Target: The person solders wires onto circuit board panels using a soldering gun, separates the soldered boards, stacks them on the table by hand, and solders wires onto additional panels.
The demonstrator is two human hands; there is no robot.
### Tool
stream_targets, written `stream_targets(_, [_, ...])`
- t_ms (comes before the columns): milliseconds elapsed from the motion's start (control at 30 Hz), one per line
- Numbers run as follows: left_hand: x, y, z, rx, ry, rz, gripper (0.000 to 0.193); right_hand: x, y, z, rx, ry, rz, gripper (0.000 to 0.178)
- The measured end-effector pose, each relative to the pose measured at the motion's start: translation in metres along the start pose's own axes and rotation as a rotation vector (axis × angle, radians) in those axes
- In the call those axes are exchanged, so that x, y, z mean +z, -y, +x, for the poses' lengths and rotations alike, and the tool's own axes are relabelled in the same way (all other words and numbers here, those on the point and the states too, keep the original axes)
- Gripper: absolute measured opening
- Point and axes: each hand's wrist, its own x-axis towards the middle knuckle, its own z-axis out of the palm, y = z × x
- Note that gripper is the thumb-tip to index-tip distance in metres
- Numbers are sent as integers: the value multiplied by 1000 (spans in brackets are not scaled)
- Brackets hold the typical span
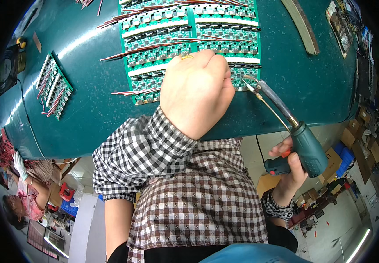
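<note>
My left hand (196, 94) is closed, knuckles up, over the near part of a green circuit board panel (192, 30). Its fingertips are hidden, so what they pinch cannot be made out. In my right hand (291, 179) is a green soldering gun (310, 149), its red trigger under the fingers. The gun's tip reaches the panel's near right edge, close beside my left hand; whether it touches is unclear. Rows of small components and white strips cover the panel. Bundles of red, black and white wires (115, 57) lie across it and stick out to the left.
A smaller board piece (54, 87) with wires lies on the green table (93, 109) at left, near a dark fan-like device (8, 68). A curved strip (301, 26) and a worn box-shaped item (339, 28) are far right. Another person (33, 193) sits at lower left.
</note>
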Motion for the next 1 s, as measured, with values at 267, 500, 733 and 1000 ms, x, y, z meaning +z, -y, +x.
stream_targets(267, [3, -2, -3, 30, -70, 105, 15, 4, 3, -2, 27, -45, -9, 43])
stream_targets(500, [5, -4, -5, 23, -88, 95, 15, 3, 2, -3, 18, -36, -13, 41])
stream_targets(733, [5, -4, -5, 16, -78, 118, 15, 5, 2, -1, -19, -1, -29, 40])
stream_targets(1000, [6, -3, -5, 17, -90, 118, 15, 6, 4, -2, 3, -14, 26, 28])
